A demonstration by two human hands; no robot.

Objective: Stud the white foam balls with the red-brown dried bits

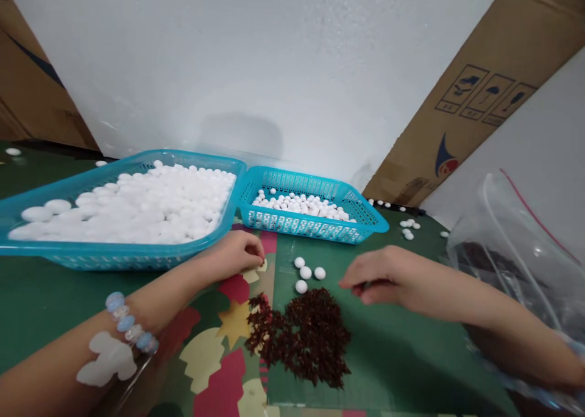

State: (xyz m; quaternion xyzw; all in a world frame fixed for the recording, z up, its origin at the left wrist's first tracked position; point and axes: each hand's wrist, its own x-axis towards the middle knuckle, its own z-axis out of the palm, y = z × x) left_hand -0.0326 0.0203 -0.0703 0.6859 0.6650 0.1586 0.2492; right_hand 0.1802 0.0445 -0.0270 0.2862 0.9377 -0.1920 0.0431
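Observation:
My left hand (pixel 235 253) is closed in a pinch beside the front corner of the large blue basket (pixel 223 155). Whatever its fingertips hold is too small to make out. Over the green surface, my right hand (pixel 382 275) is slightly blurred, its loosely bent fingers a little apart and nothing visible in them. Several small white balls (pixel 305 273) lie between the two hands. Just below them is a pile of small, spiky, dark reddish-brown pieces (pixel 315 338). White balls (pixel 169 197) heap up in the large basket.
A smaller blue basket (pixel 365 222) with white balls stands at the back. Loose white balls (pixel 408 234) lie behind my right hand. On the right is a clear zip bag (pixel 507 240) with dark contents. A white panel (pixel 274 57) and cardboard (pixel 457 100) rise behind.

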